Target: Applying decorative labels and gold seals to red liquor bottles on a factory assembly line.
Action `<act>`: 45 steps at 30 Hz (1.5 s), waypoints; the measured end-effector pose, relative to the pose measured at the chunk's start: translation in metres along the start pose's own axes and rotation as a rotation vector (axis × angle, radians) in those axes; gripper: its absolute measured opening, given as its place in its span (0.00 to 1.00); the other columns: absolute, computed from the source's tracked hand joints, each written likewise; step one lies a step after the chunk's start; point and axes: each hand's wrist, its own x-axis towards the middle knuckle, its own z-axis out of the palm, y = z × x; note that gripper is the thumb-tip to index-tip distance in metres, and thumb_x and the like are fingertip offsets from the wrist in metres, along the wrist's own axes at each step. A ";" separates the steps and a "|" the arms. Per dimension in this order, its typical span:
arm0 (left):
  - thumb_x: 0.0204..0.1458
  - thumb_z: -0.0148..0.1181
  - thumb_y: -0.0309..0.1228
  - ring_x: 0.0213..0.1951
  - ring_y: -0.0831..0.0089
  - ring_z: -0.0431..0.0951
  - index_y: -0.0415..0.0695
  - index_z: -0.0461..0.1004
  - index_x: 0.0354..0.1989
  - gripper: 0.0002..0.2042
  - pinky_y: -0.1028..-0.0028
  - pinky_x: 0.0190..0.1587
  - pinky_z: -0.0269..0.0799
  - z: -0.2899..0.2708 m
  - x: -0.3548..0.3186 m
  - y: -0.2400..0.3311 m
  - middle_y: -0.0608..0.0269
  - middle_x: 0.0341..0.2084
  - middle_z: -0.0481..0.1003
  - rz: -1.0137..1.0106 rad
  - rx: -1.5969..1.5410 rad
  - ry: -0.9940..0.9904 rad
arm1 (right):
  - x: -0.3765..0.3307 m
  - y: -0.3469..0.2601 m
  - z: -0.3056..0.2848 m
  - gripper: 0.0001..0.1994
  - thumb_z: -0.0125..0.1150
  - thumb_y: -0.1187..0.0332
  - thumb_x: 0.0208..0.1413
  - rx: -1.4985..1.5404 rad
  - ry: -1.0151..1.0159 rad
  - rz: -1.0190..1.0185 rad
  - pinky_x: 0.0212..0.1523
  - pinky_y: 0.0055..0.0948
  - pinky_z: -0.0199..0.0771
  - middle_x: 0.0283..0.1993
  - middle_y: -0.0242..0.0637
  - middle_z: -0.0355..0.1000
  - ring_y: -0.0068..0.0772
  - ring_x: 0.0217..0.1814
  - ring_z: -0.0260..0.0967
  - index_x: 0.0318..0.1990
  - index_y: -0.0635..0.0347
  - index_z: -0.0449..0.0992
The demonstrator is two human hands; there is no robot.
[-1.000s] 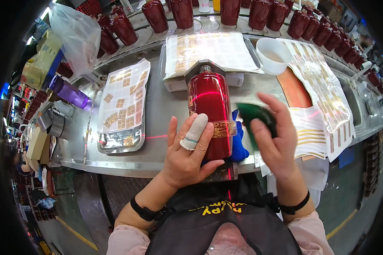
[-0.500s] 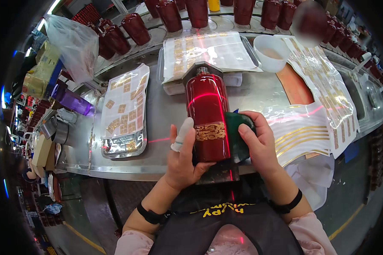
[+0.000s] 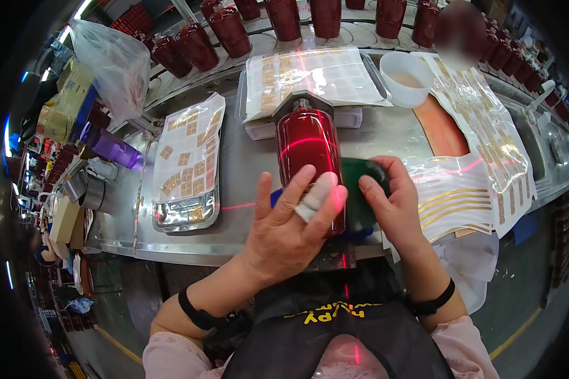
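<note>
A glossy dark-red bottle (image 3: 306,139) lies on its side on the steel workbench (image 3: 246,164), neck pointing away from me, with a red laser line across it. My left hand (image 3: 291,227) lies flat over the bottle's near end, one finger wrapped in white tape. My right hand (image 3: 392,205) presses a dark green pad (image 3: 354,183) against the bottle's right side. A blue cloth (image 3: 278,197) peeks out under the bottle.
A metal tray (image 3: 183,215) with a sheet of gold labels sits at left. Another label sheet (image 3: 310,76) lies behind the bottle, a white bowl (image 3: 406,77) and gold-striped sheets (image 3: 468,189) at right. Red bottles (image 3: 234,28) line the far edge. A plastic bag (image 3: 117,60) stands far left.
My left hand has slid over the bottle's near end, covering the gold label. My right hand brought the green pad from the air to the bottle's side.
</note>
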 end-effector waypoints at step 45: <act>0.42 0.66 0.42 0.65 0.55 0.61 0.48 0.68 0.61 0.33 0.48 0.70 0.34 -0.004 0.001 -0.008 0.58 0.59 0.69 -0.076 -0.102 0.026 | -0.003 0.005 -0.006 0.10 0.61 0.70 0.59 0.146 -0.075 0.079 0.38 0.17 0.71 0.38 0.28 0.73 0.13 0.38 0.67 0.45 0.63 0.71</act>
